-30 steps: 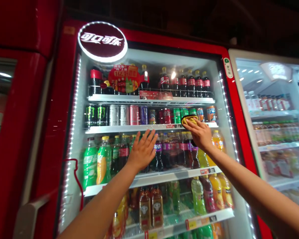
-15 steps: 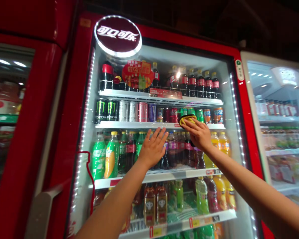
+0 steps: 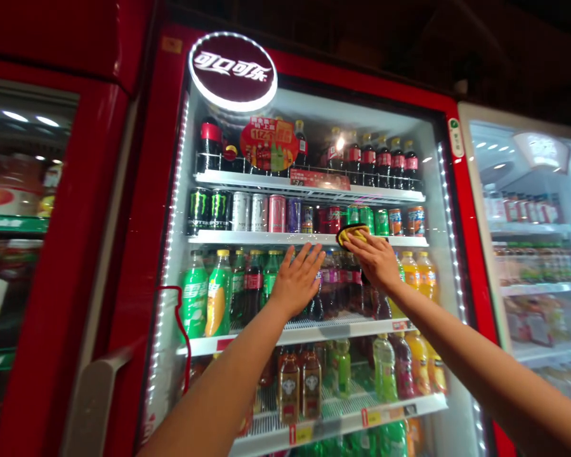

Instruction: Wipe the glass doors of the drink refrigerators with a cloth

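In the head view, a red-framed drinks fridge (image 3: 476,266) with a lit glass door fills the middle. My left hand (image 3: 297,279) lies flat against the glass, fingers spread, holding nothing. To its right, my right hand (image 3: 374,254) presses a yellow cloth with a dark edge (image 3: 353,235) to the glass. The cloth is level with the can shelf (image 3: 266,238). Part of it is hidden under my fingers. Behind the glass stand cans, among them a pink can (image 3: 276,214), and bottles such as a green bottle (image 3: 195,295).
A round lit sign (image 3: 233,71) sits at the door's upper left. The grey door handle (image 3: 95,393) is at lower left. Another red fridge (image 3: 76,254) stands on the left and a white-framed fridge (image 3: 485,222) on the right. A round red promotional sticker (image 3: 269,145) is near the top shelf.
My right hand and the cloth have shifted slightly left and down across the glass. My left hand stays flat in nearly the same spot. The view has moved a little.
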The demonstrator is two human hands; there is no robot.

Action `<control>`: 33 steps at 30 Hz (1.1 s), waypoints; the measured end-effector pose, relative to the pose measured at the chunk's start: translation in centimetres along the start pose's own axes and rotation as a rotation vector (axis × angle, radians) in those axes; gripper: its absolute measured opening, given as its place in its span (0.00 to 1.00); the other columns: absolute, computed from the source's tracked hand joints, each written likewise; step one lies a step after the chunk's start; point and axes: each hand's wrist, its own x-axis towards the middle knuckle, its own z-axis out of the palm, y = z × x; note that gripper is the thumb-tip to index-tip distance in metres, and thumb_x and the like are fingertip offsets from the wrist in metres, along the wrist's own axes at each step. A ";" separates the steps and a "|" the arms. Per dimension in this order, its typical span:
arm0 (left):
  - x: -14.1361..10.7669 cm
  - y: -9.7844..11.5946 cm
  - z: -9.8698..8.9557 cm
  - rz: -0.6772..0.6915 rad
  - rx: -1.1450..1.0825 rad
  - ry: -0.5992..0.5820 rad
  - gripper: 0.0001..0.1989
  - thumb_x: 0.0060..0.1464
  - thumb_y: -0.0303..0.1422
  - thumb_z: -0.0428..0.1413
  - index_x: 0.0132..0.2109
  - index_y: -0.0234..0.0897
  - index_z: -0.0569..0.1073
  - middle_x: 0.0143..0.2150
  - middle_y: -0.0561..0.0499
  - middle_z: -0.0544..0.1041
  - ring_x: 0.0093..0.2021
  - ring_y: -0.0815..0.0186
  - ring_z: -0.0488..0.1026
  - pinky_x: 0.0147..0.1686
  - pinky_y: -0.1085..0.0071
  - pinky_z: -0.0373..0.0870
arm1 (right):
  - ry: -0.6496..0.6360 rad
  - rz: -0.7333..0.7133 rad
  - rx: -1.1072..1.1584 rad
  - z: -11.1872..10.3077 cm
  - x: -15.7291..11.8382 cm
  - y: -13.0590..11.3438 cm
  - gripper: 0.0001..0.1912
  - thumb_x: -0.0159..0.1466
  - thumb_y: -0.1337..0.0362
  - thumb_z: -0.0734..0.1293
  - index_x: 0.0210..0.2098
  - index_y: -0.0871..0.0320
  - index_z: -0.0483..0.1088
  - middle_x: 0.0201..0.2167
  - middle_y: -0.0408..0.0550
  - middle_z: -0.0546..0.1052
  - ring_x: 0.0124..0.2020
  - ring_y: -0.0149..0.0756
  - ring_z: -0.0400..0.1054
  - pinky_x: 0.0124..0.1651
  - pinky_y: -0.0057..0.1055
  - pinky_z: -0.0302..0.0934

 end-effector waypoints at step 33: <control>-9.4 -7.4 -2.0 0.023 0.093 0.063 0.33 0.65 0.42 0.50 0.73 0.43 0.51 0.76 0.50 0.52 0.77 0.60 0.38 0.74 0.50 0.28 | 0.015 0.042 -0.020 1.5 4.8 -6.1 0.32 0.67 0.70 0.60 0.66 0.36 0.62 0.65 0.38 0.68 0.68 0.50 0.58 0.57 0.50 0.58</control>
